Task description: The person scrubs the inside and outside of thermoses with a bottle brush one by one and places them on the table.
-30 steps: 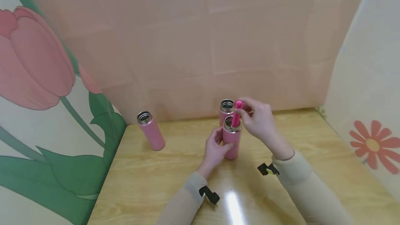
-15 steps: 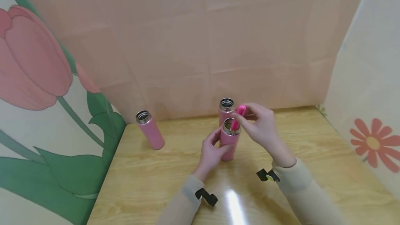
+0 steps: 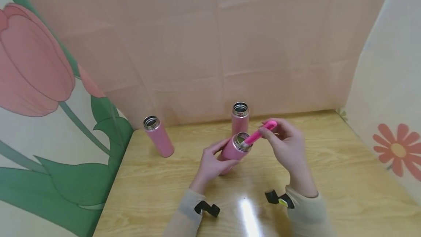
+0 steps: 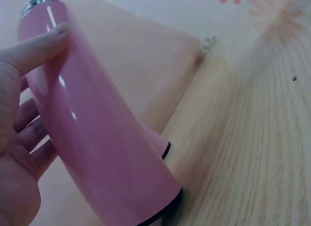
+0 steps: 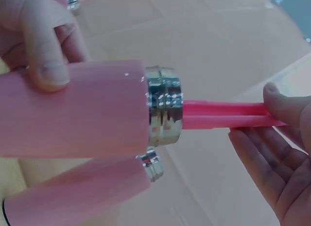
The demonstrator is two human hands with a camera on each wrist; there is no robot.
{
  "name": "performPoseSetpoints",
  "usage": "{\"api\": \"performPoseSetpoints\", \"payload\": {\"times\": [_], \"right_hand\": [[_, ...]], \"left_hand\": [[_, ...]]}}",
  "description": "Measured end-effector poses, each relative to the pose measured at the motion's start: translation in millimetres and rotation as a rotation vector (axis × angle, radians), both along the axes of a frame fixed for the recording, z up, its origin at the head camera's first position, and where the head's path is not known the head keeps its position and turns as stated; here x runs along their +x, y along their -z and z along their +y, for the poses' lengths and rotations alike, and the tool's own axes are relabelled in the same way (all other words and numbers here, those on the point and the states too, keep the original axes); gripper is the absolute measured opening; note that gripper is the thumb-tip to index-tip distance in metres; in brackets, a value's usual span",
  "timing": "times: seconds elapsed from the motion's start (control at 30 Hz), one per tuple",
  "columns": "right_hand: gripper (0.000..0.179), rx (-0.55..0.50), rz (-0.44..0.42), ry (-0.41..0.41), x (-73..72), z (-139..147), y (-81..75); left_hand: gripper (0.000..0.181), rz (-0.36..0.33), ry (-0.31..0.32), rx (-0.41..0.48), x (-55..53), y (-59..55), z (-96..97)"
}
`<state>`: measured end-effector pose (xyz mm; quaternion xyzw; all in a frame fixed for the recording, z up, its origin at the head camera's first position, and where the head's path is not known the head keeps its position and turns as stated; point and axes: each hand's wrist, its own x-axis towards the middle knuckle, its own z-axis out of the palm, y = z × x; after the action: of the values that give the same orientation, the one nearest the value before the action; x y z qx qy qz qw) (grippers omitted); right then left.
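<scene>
My left hand [image 3: 213, 164] grips a pink metal bottle [image 3: 231, 152] around its body, thumb in front, as the left wrist view also shows. The bottle is lidless and leans to the right, its silver mouth toward my right hand. With thumb and fingertips, my right hand [image 3: 287, 143] pinches a bright pink handle [image 3: 261, 133]. A pale section below the handle enters the bottle's mouth; its far end is hidden inside. In the right wrist view, the handle [image 5: 223, 114] looks long and grooved.
A second lidless pink bottle [image 3: 240, 120] stands upright just behind the held one. Another open pink bottle [image 3: 160, 140] stands farther left. The wooden table [image 3: 148, 193] meets a pinkish backdrop [image 3: 184, 65] behind, with flower-printed walls on both sides.
The held bottle has tilted and moved slightly left and nearer. My right hand has moved right and down; the pink handle leans right, and a pale part shows at the mouth.
</scene>
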<state>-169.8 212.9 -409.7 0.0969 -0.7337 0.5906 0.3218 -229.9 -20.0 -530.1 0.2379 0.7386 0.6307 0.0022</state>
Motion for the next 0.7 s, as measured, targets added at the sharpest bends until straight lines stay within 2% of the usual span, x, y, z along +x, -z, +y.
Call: {"api": "performPoseSetpoints", "payload": {"times": [0.17, 0.23, 0.37, 0.47, 0.7], "right_hand": [[0.022, -0.053, 0.044, 0.047, 9.3, 0.1, -3.4], [0.022, -0.082, 0.076, 0.032, 11.6, 1.7, -4.0], [0.019, -0.239, 0.133, -0.056, 15.5, 5.0, -6.6], [0.02, -0.339, 0.129, -0.066, 18.9, 7.3, -10.6], [0.022, -0.415, 0.078, 0.011, 16.4, 15.8, -12.8]], "left_hand": [[0.071, -0.01, 0.065, -0.011, -1.0, -0.9, -3.6], [0.071, -0.008, 0.08, -0.021, -0.8, -0.6, -4.5], [0.072, -0.001, 0.1, -0.026, 0.6, -2.1, -6.4], [0.073, 0.01, 0.127, -0.01, 1.2, -5.6, -8.1], [0.072, 0.068, 0.204, 0.04, 4.6, -13.7, -11.0]]}}
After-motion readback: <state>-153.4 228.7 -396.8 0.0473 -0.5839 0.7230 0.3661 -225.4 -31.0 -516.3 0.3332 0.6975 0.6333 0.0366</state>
